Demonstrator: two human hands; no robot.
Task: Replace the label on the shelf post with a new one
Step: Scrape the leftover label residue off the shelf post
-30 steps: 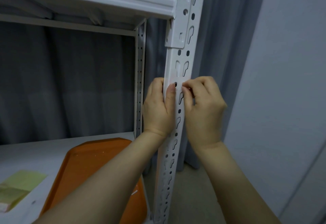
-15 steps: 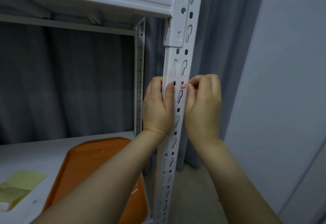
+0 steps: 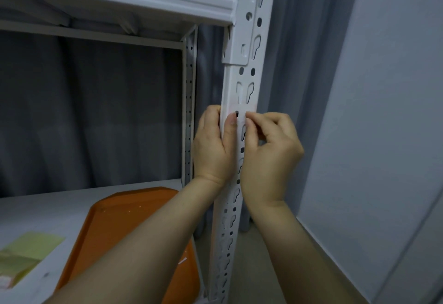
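Left hand (image 3: pixel 213 150) gripping shelf post (image 3: pixel 242 102), right hand (image 3: pixel 271 150) fingertips pinched — seemingly on pale label (image 3: pixel 241 108)

Two hands (image 3: pixel 213 150) (image 3: pixel 271 157), two shelf posts (image 3: pixel 242 83) (image 3: pixel 189 102), one orange tray (image 3: pixel 115 227), one yellow sheet (image 3: pixel 26 251).

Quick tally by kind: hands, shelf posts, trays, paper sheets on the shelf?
Hands: 2, left hand and right hand
Shelf posts: 2, front post and back post
Trays: 1, orange tray
Paper sheets: 1, yellow sheet
Total: 6
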